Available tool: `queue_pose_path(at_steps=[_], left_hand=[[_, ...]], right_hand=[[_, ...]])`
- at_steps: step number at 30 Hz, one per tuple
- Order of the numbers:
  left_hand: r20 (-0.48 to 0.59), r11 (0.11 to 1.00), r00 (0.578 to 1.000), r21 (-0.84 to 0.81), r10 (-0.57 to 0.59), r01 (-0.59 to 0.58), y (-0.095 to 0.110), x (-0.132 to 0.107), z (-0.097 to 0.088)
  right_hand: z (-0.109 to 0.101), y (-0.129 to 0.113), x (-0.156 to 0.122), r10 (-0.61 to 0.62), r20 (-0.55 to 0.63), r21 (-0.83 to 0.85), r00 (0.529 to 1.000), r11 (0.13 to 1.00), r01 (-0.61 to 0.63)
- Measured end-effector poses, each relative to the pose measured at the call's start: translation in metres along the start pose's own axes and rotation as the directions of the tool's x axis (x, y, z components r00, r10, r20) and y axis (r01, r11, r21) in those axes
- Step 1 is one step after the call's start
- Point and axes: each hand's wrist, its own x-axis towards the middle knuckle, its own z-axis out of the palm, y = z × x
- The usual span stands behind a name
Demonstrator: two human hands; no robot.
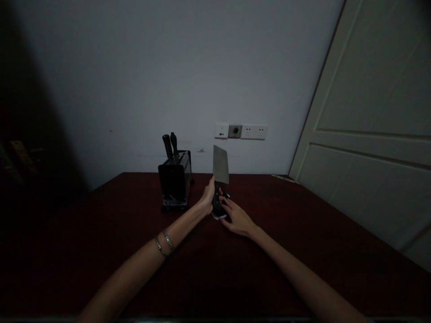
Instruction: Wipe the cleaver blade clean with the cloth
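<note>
A cleaver (221,164) stands upright over the dark red table (303,233), its broad grey blade pointing up. My left hand (208,197) is wrapped round its black handle. My right hand (236,217) lies beside the handle's lower end, fingers curled against it and against a small dark object with a white edge that I cannot make out. Two bracelets circle my left wrist. A black knife block (175,180) stands just left of the hands, with two dark knife handles (170,144) sticking out of its top.
A pale wall rises behind the table with a row of white sockets (241,131). A white panelled door (370,134) stands at the right. The far left of the room is dark. A thin light strip (284,178) lies at the table's back right edge.
</note>
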Motion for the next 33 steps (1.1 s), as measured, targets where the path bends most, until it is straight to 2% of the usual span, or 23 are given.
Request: queue_pose_path(at_steps=[3, 7, 12, 17, 23, 29, 31, 33], left_hand=[[-0.007, 1.000, 1.000, -0.007, -0.017, 0.017, 0.003, -0.001, -0.002], [0.015, 0.999, 0.999, -0.019, -0.037, 0.037, 0.006, 0.001, -0.006], [0.076, 0.998, 0.995, -0.026, -0.061, 0.063, 0.009, 0.003, -0.010], [0.136, 0.996, 0.987, -0.020, -0.086, 0.090, 0.009, 0.002, -0.016], [0.210, 0.981, 0.963, -0.062, -0.169, 0.186, 0.006, 0.007, -0.032], [0.290, 0.960, 0.938, -0.146, -0.189, 0.239, 0.003, 0.009, -0.047], [0.310, 0.953, 0.932, -0.174, -0.188, 0.250, 0.001, 0.009, -0.052], [0.327, 0.946, 0.928, -0.200, -0.180, 0.254, -0.002, 0.009, -0.057]], right_hand=[[0.003, 0.002, 0.002, -0.059, 0.075, -0.024, 0.995, 0.998, 0.061], [0.007, 0.006, 0.002, 0.012, 0.144, -0.028, 0.990, 1.000, -0.008], [0.009, 0.006, 0.001, 0.059, 0.142, -0.028, 0.988, 0.998, -0.056], [0.010, 0.003, 0.002, 0.045, 0.047, -0.012, 0.998, 0.999, -0.044], [0.016, 0.002, 0.002, 0.054, -0.090, -0.028, 0.994, 0.998, -0.057], [0.016, 0.006, 0.002, 0.048, -0.107, -0.025, 0.993, 0.998, -0.051], [0.012, 0.008, 0.003, 0.075, -0.133, -0.007, 0.988, 0.997, -0.076], [0.006, 0.011, 0.004, 0.171, -0.207, 0.112, 0.963, 0.982, -0.150]])
